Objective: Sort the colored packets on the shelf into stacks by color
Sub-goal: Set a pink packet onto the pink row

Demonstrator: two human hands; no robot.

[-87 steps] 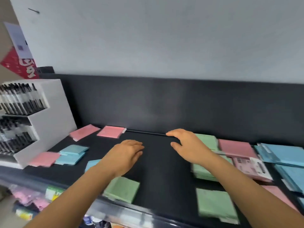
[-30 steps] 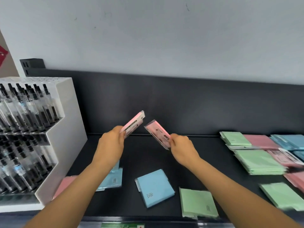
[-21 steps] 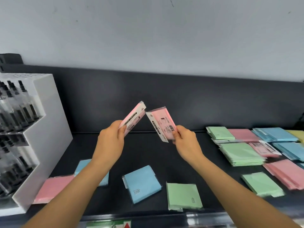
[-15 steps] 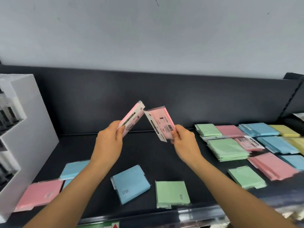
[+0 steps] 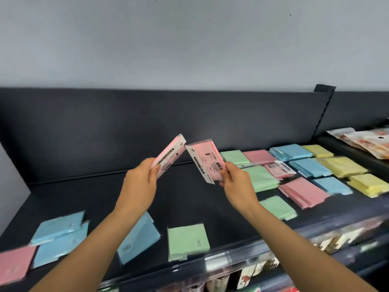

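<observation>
Both hands are raised above the shelf (image 5: 200, 199), each with one pink packet. The left grip (image 5: 140, 182) pinches its packet (image 5: 169, 158) by the lower end between thumb and fingers, so the packet tilts up to the right. The right grip (image 5: 235, 182) pinches the second packet (image 5: 207, 160) at its lower right corner, printed label toward the camera. The two packets' upper corners nearly meet in the air; whether they touch I cannot tell.

The step in hand looks like gathering loose pinks for the pink pile. That pile (image 5: 303, 191) lies on the right half of the shelf, between the green stack (image 5: 261, 179) and a blue stack (image 5: 331, 184). More pinks lie apart from it: one at the back (image 5: 260, 155), one label-up (image 5: 279, 168) just beside the green stack, and one at the far left front (image 5: 14, 264).

The sorting is well short of done. Loose blues (image 5: 59, 234) (image 5: 137, 239) and a green (image 5: 188, 240) sit along the front left, and another green (image 5: 275, 206) lies alone near the pink pile. Yellows (image 5: 343, 165) are grouped at the far right.

The next move probably calls for laying one held packet flat on the other, edges squared and the same face up, then carrying both right and setting them on the pink pile without nudging its fanned edges or the green just beside it.
</observation>
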